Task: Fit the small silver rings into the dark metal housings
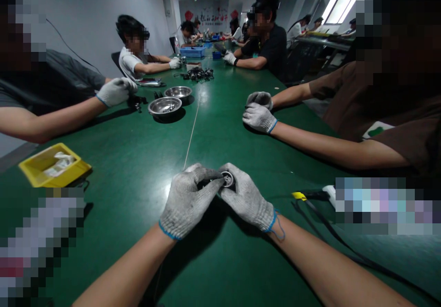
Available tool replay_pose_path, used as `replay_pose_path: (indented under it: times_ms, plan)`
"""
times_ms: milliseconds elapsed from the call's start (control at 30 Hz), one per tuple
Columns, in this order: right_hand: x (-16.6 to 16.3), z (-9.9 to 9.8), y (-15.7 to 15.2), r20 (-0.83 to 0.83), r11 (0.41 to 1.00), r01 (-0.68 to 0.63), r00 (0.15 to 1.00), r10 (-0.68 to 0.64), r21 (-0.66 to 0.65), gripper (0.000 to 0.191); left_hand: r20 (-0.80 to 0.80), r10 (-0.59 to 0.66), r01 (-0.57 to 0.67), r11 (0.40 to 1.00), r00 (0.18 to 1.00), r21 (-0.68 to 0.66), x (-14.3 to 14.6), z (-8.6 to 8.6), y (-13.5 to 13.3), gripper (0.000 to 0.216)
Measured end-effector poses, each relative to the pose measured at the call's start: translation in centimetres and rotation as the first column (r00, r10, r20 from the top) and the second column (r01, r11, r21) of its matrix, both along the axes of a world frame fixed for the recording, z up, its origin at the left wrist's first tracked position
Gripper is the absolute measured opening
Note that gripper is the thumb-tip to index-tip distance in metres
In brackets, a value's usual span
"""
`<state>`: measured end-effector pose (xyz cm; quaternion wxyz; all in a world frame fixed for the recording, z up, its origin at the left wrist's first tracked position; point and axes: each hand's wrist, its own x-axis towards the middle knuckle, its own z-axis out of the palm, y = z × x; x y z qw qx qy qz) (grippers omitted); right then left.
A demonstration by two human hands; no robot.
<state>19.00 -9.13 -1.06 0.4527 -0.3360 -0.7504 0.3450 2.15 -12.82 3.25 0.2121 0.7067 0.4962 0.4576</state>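
Note:
A small round metal part (227,179), ring-shaped at its end with small holes or contacts inside, faces me over the green table. My right hand (247,197), in a white knitted glove with a blue cuff, is closed around it. My left hand (190,201), gloved the same way, is closed in a pinch, its thumb and fingertips touching the ring's left edge. Something dark shows between the left thumb and fingers, too small and shaded to name. The back of the round part is hidden in the right glove.
Two metal bowls (164,107) stand ahead left, the nearer with small parts inside. A yellow bin (55,165) lies at left. At right, a black cable (330,233) with a yellow tag crosses the green table (210,270). Gloved co-workers' hands (260,114) rest ahead right; others work further back.

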Motion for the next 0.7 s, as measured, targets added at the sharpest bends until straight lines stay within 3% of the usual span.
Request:
replay_pose_path:
  times_ms: [167, 333, 533, 700]
  plan:
    - [0.1, 0.1, 0.0, 0.034, 1.000, -0.026, 0.999, 0.026, -0.006, 0.008, 0.038, 0.067, -0.068, 0.998, 0.997, 0.015, 0.8, -0.7, 0.0, 0.011]
    - [0.2, 0.2, 0.0, 0.049, 0.999, -0.048, 0.998, 0.049, -0.015, 0.009, -0.029, 0.115, -0.112, 0.990, 0.993, 0.091, 1.3, -0.7, -0.2, 0.014]
    - [0.1, -0.1, 0.1, 0.033, 0.999, -0.038, 0.999, 0.039, -0.030, 0.011, -0.199, 0.165, -0.133, 0.977, 0.966, 0.168, 1.3, -0.5, 0.0, 0.012]
    - [-0.1, 0.1, 0.2, 0.016, 0.999, -0.026, 1.000, 0.026, -0.037, 0.011, -0.470, 0.115, -0.003, 0.972, 0.875, 0.233, 0.6, 0.1, 0.2, 0.020]
